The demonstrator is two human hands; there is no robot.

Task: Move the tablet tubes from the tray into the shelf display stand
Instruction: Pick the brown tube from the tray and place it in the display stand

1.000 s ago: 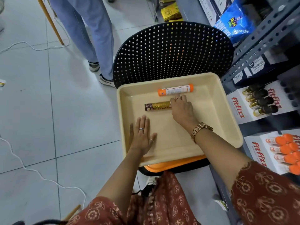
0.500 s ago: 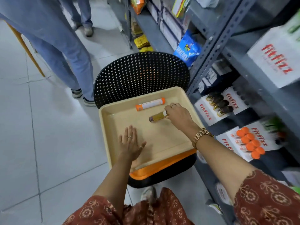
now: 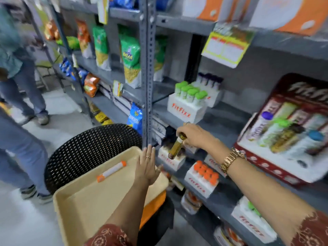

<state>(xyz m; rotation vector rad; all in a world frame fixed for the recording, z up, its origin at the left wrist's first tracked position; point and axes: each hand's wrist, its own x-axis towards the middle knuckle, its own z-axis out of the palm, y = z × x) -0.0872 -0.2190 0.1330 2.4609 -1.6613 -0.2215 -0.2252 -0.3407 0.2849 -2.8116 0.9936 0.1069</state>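
My right hand point(image 3: 193, 134) grips a gold-brown tablet tube point(image 3: 175, 147) by its top end, hanging tilted just above a white display stand point(image 3: 171, 161) on the grey shelf. That stand's contents are mostly hidden behind the tube. A white tube with orange caps point(image 3: 111, 171) lies in the beige tray point(image 3: 85, 205), which sits on a black perforated chair point(image 3: 88, 150). My left hand point(image 3: 148, 166) hovers flat and open over the tray's right side, holding nothing.
A stand with orange-capped tubes point(image 3: 204, 176) sits right of the target stand, one with green-capped tubes point(image 3: 190, 102) on the shelf above. A red display box point(image 3: 287, 132) stands at right. An upright shelf post point(image 3: 149, 77) rises beside the chair. People in jeans point(image 3: 17, 139) stand at left.
My right hand lifted the gold-brown tube out of the tray and carried it right to the shelf. My left hand rose off the tray floor. The view swung up toward the shelves.
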